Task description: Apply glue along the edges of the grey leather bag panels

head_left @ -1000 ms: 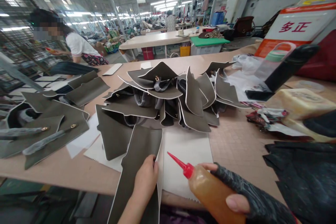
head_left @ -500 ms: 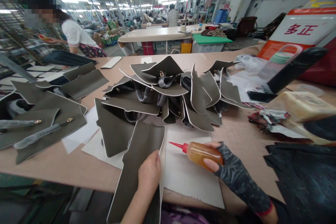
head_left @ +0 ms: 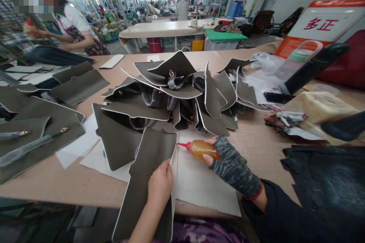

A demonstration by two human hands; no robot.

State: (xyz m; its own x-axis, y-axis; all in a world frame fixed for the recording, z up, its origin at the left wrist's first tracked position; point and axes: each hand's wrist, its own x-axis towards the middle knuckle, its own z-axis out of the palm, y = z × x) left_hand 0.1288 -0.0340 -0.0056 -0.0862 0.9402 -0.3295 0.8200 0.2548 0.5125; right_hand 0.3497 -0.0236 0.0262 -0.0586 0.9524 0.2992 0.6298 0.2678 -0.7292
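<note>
My left hand (head_left: 160,184) grips the right edge of a dark grey-green leather panel (head_left: 142,171) with a pale border. The panel stands tilted at the table's front edge. In my right hand (head_left: 228,159), which wears a grey knitted fingerless glove, lies a squeeze bottle (head_left: 203,149) of amber liquid. Its thin red nozzle tip reaches the panel's upper right edge; whether it touches I cannot tell. Under both hands are pale sheets (head_left: 207,186). Just beyond, more panels of the same kind (head_left: 125,134) are heaped, some with gold-coloured metal fittings and wrapped straps.
More leather pieces (head_left: 61,115) lie at the left. On the right are black sheets (head_left: 327,182), a yellowish block (head_left: 322,110), a black stand-like object (head_left: 313,68) and a lidded cup (head_left: 302,59). A co-worker (head_left: 76,26) stands at the far left, holding a bottle.
My right hand has brought the bottle left and slightly up, so its nozzle is now at the panel's edge. My left hand keeps its grip. The view has shifted slightly.
</note>
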